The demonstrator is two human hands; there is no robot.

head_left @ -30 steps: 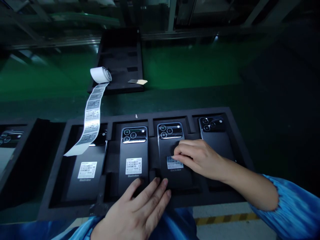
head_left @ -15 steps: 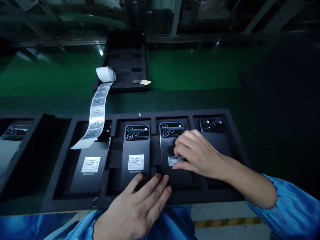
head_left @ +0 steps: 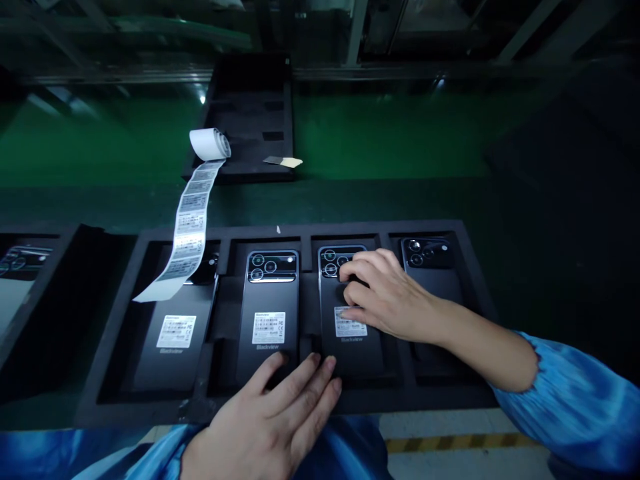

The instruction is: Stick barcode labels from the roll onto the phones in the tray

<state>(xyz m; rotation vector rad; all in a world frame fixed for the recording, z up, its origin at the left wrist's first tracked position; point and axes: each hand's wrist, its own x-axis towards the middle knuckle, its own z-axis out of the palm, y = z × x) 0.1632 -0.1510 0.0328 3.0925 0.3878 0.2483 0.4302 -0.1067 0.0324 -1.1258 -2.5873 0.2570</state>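
My right hand (head_left: 387, 293) is over the third phone (head_left: 330, 363) from the left, fingers bent and apart, holding nothing. Its thumb touches the white printed label (head_left: 357, 329), which lies flat on the phone's dark back; part of the label is hidden by the thumb. My left hand (head_left: 277, 413) lies with fingers stretched across the front of the black foam tray (head_left: 145, 410), fingertips near the lower ends of the second and third phones. Labels also sit on the second phone (head_left: 270, 297) and the leftmost phone (head_left: 170, 370). The rightmost phone (head_left: 433, 287) is partly behind my right forearm.
A label roll (head_left: 207, 144) rests on a black box (head_left: 240, 177) farther back, its strip (head_left: 190, 223) hanging over the leftmost phone. A flat blade-like piece with a pale end (head_left: 290, 162) lies on that box. Another tray (head_left: 60, 300) holding a phone stands at left.
The label under my right hand was held partly lifted and now lies flat on the third phone. My right fingers have opened and shifted slightly left and up. My left hand stays nearly still.
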